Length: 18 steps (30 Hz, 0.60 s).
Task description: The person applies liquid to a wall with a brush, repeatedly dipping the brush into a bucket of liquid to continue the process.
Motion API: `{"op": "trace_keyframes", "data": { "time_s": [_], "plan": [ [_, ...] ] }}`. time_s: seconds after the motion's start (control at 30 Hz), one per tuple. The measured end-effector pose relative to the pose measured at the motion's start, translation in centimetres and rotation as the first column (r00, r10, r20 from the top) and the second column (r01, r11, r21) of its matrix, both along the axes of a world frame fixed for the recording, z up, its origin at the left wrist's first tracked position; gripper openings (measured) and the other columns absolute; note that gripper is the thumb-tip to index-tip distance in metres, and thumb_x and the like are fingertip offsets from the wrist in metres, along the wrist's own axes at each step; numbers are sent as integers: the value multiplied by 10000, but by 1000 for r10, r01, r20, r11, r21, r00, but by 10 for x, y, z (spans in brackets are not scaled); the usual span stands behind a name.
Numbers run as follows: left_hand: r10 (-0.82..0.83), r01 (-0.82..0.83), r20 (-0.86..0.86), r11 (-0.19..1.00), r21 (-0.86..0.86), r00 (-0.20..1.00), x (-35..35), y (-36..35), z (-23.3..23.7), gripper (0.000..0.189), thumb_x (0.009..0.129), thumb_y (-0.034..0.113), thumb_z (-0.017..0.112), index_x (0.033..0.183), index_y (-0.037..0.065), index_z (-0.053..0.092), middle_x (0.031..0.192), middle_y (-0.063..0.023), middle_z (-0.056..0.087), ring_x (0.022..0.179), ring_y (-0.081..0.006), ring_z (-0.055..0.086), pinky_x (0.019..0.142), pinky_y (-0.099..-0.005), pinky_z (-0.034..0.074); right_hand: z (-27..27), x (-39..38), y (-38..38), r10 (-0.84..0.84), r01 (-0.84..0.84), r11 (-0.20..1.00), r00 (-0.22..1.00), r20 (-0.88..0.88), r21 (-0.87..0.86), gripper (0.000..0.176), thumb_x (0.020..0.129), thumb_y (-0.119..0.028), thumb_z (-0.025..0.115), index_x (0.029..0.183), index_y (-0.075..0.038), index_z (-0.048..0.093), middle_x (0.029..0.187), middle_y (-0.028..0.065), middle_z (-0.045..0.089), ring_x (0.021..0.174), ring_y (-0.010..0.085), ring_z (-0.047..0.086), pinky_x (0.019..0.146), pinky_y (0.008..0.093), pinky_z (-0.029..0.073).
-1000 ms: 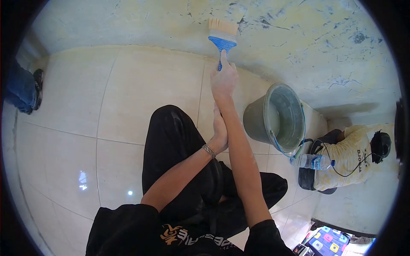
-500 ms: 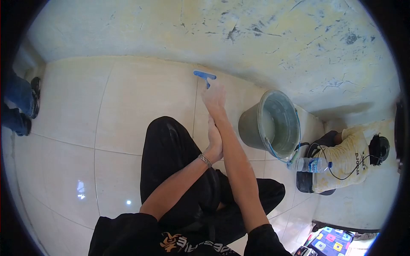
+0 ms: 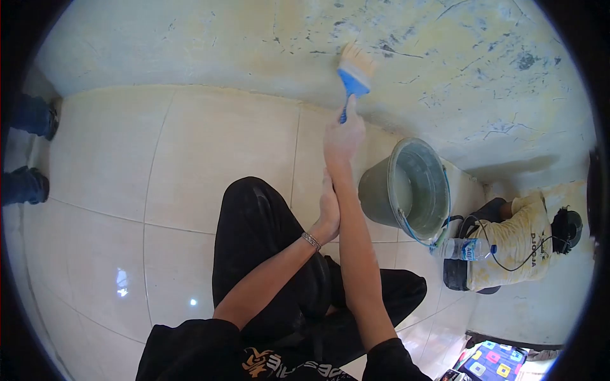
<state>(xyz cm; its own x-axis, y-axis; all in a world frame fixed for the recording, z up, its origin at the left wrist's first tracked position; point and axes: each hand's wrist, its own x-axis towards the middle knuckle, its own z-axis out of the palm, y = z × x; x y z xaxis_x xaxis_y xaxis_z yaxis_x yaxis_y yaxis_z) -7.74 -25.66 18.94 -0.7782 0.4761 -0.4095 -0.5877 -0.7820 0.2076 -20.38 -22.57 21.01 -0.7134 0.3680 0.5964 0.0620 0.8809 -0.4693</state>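
Note:
My right hand (image 3: 344, 134) is closed around the handle of a paintbrush (image 3: 353, 75), wide and blue with pale bristles. The bristles are at the scuffed wall (image 3: 254, 47), near dark scratch marks, and look slightly blurred. My left hand (image 3: 328, 208), with a bracelet at the wrist, is closed against my right forearm just below the wrist; part of its fingers is hidden behind that arm. A grey bucket (image 3: 379, 190) with a blue handle stands to the right of my right forearm, with greyish liquid inside.
A clear water bottle (image 3: 465, 249) appears beyond the bucket. Farther right, another person (image 3: 511, 244) in a stained light shirt sits close to the wall. At the far left are a person's legs in jeans (image 3: 28, 117). Glossy tiles (image 3: 210, 146) cover the floor.
My right hand has moved up and right, carrying the paintbrush from near the floor edge onto the wall, and the bristles now show. My left hand stays on the forearm. The legs at left stand farther apart.

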Motion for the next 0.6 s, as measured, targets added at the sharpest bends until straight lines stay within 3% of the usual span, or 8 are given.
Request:
{"op": "trace_keyframes", "data": {
  "time_s": [0.13, 0.23, 0.33, 0.43, 0.53, 0.6],
  "plan": [
    [52, -49, 29, 995, -87, 998, 15, 3, 6, 582, 940, 564, 231, 1098, 66, 487, 788, -56, 572, 683, -152, 558, 632, -279, 479, -15, 15, 2, 44, -20, 993, 977, 207, -116, 386, 775, -112, 631, 1159, -78, 602, 725, 193, 586, 615, 311, 559, 571, 401, 431],
    [5, -5, -1, 984, -179, 1000, 15, 6, 7, 595, 945, 555, 226, 1185, 60, 451, 854, -57, 574, 754, -150, 555, 687, -276, 473, -22, 13, 10, 117, -61, 935, 983, 141, -349, 345, 792, -168, 620, 1105, -22, 625, 655, 124, 611, 524, 171, 533, 524, 322, 409],
    [15, -25, -36, 956, -293, 999, 13, 13, 4, 633, 941, 565, 227, 1223, 41, 440, 945, -73, 574, 839, -162, 548, 760, -287, 457, -24, 13, 21, 213, -126, 863, 969, 128, -490, 327, 801, -157, 621, 1093, -12, 631, 621, 37, 556, 538, 76, 461, 510, 276, 381],
    [-40, 25, -32, 925, -379, 999, 9, 15, -6, 695, 930, 588, 223, 1200, -2, 473, 1020, -98, 568, 915, -182, 535, 833, -302, 429, -36, 10, 19, 130, -175, 833, 984, -123, -525, 328, 812, -109, 617, 1112, 21, 609, 598, 12, 513, 533, 85, 410, 483, 278, 338],
    [-127, 90, -52, 888, -452, 991, 5, 5, -5, 754, 922, 605, 213, 1179, -45, 495, 1051, -119, 564, 971, -199, 523, 882, -307, 402, -38, 5, 22, -23, -42, 716, 996, -83, -697, 302, 846, -106, 585, 1118, 25, 603, 685, -10, 544, 556, 84, 404, 496, 269, 343],
    [-166, 143, -13, 884, -444, 986, 2, 2, -5, 781, 920, 610, 204, 1184, -67, 492, 1068, -128, 561, 1003, -201, 513, 906, -306, 385, -33, 3, 19, -165, -41, 788, 947, -275, -614, 307, 865, -112, 561, 1137, 30, 587, 715, 0, 545, 582, 86, 415, 519, 262, 359]
  ]
}}
